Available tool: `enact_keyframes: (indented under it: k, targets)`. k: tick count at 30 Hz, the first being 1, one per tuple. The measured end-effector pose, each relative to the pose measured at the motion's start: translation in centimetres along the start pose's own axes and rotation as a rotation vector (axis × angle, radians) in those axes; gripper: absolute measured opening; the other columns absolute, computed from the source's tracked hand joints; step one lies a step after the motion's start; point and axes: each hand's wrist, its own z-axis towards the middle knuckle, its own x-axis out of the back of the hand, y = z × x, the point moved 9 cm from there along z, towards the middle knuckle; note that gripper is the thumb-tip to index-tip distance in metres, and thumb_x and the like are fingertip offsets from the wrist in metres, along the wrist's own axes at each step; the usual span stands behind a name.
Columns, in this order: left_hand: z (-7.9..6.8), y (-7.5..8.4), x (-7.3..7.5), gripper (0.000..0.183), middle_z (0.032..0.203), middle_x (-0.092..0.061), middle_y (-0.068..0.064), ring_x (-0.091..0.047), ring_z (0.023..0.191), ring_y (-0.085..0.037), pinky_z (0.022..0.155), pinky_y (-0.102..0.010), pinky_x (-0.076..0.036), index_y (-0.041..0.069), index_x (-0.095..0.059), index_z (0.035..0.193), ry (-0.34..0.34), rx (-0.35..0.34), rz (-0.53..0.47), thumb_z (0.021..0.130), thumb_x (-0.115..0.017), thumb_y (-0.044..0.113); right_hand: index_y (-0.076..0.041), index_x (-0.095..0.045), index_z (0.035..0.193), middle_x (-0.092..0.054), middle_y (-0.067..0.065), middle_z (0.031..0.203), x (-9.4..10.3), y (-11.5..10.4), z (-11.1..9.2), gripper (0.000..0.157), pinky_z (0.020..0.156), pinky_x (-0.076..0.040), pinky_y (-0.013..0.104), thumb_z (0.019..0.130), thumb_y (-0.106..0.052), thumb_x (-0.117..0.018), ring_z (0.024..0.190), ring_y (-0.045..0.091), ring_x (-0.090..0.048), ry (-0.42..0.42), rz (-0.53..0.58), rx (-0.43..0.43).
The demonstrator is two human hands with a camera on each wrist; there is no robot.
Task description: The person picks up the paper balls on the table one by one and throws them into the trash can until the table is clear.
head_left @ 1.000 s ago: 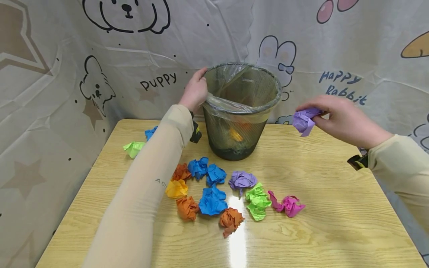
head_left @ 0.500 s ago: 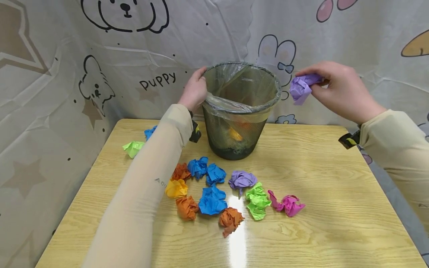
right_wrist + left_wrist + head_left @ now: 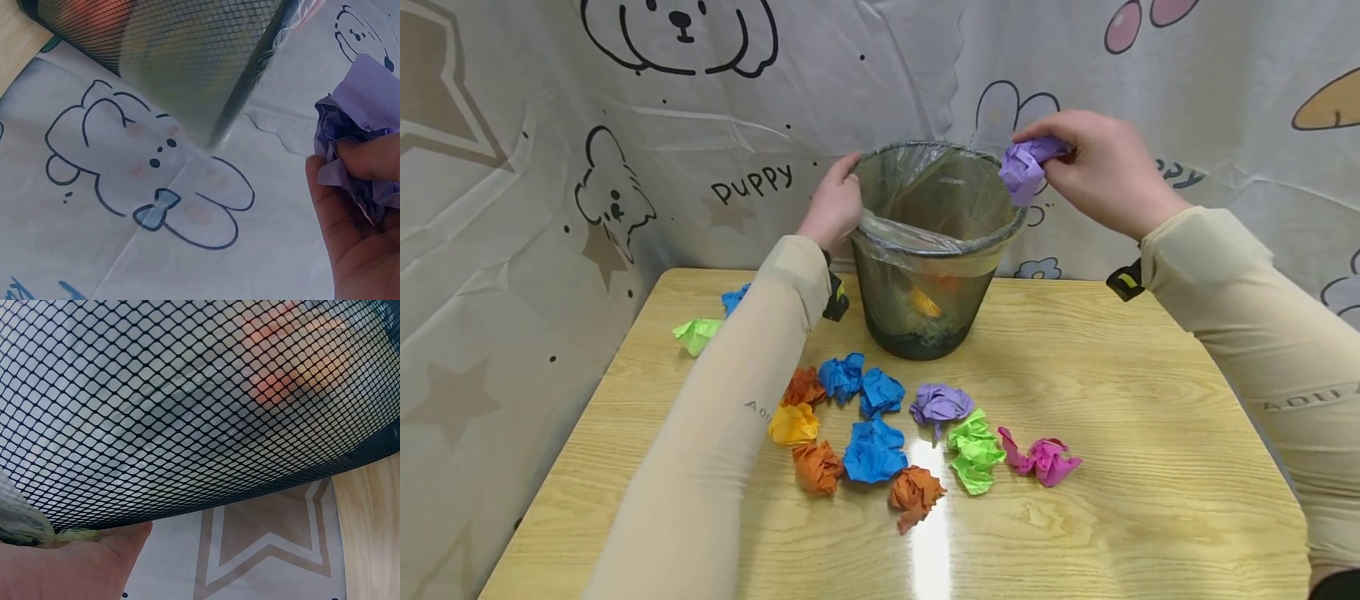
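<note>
A black mesh wastebasket (image 3: 917, 308) with a clear plastic liner stands at the back of the table. My left hand (image 3: 837, 200) grips its left rim, thumb on the outside; the left wrist view shows that hand (image 3: 75, 562) at the rim beside the mesh (image 3: 175, 425). Orange and yellow paper shows faintly through the mesh. In my right hand (image 3: 1105, 167) a crumpled purple paper ball (image 3: 1024, 171) is pinched between thumb and fingers, beside and slightly above the basket's right rim. The right wrist view shows the same purple paper ball (image 3: 362, 112) in the fingers (image 3: 331, 212).
Several crumpled paper balls lie in front of the basket, among them a blue one (image 3: 875, 450), a purple one (image 3: 942, 403), a green one (image 3: 976, 452) and a pink one (image 3: 1045, 460). A light green ball (image 3: 697, 335) lies at the left. A printed curtain (image 3: 700, 125) hangs behind.
My right hand has risen and moved left with the purple paper ball, from beside the basket up to its right rim. The left hand has stayed on the rim.
</note>
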Motion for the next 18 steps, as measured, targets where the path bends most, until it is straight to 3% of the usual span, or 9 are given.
enact_keyframes:
  k: [4, 11, 18]
  targets:
    - [0.1, 0.0, 0.0, 0.052, 0.17, -0.015, 0.008, -0.024, 0.149, -0.01, 0.118, -0.03, -0.026, 0.029, -0.019, 0.166, 0.002, 0.001, 0.007, 0.114, -0.02, 0.025, -0.008, -0.071, 0.13, -0.068, 0.009, 0.127, -0.7, -0.7, 1.3, 0.039, 0.087, -0.044, 0.032, 0.098, 0.003, -0.051, 0.101, 0.021, -0.057, -0.023, -0.002, -0.005]
    - [0.0, 0.1, 0.0, 0.052, 0.17, -0.014, 0.008, -0.033, 0.142, -0.015, 0.112, -0.03, -0.031, 0.028, -0.019, 0.166, -0.003, -0.002, 0.003, 0.114, -0.019, 0.024, -0.004, -0.069, 0.131, -0.067, 0.015, 0.129, -2.8, -1.7, 3.7, 0.038, 0.103, -0.046, 0.047, 0.098, 0.003, -0.051, 0.118, 0.031, -0.059, -0.097, -0.018, 0.009]
    - [-0.1, 0.1, 0.0, 0.052, 0.17, -0.014, 0.009, -0.032, 0.143, -0.014, 0.112, -0.03, -0.03, 0.028, -0.018, 0.166, -0.001, -0.001, -0.005, 0.114, -0.019, 0.025, 0.0, -0.069, 0.127, -0.067, 0.019, 0.126, -5.3, -2.4, 5.3, 0.039, 0.104, -0.045, 0.049, 0.094, 0.008, -0.051, 0.117, 0.035, -0.06, -0.168, -0.06, 0.042]
